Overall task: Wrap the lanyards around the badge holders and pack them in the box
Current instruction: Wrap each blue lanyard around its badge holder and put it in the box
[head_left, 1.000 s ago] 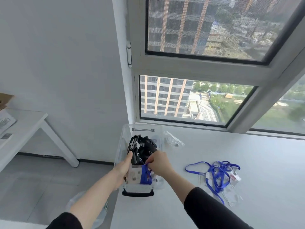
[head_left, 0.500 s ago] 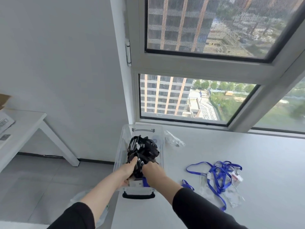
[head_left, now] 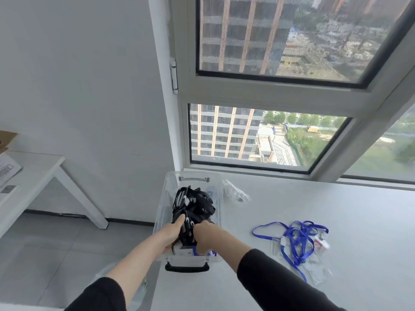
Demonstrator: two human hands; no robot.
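Two hands work at the near end of the clear box (head_left: 162, 209), just past its black handle (head_left: 186, 268). The left hand (head_left: 171, 234) has its grip closed on the near end of the black lanyards (head_left: 194, 206), thumb laid over the straps. The right hand (head_left: 205, 237) is curled knuckles-up over a blue-wrapped badge holder (head_left: 203, 254) lying against the box's near wall. Its fingertips are hidden, so I cannot tell whether that grip pinches the holder or only presses it down.

The step looks like seating a wrapped holder beside what is already packed. The black bundle stands proud of the rim and is springy. If either hand lifts away carelessly, a clip or loop could catch a finger and drag straps out, or the blue wrap could uncoil once the pressure is gone. The box also stands close to the worktop's (head_left: 325, 205) left edge, so a hard downward or sideways push there could slide it toward the floor.

Off to the right, well apart from the box, a loose tangle of blue lanyards (head_left: 296, 239) and clear badge holders (head_left: 314, 269) lies unwrapped — work still to do. Farther on, a crumpled plastic bag (head_left: 235, 194) sits just beside the box's far corner, below the window (head_left: 258, 135).
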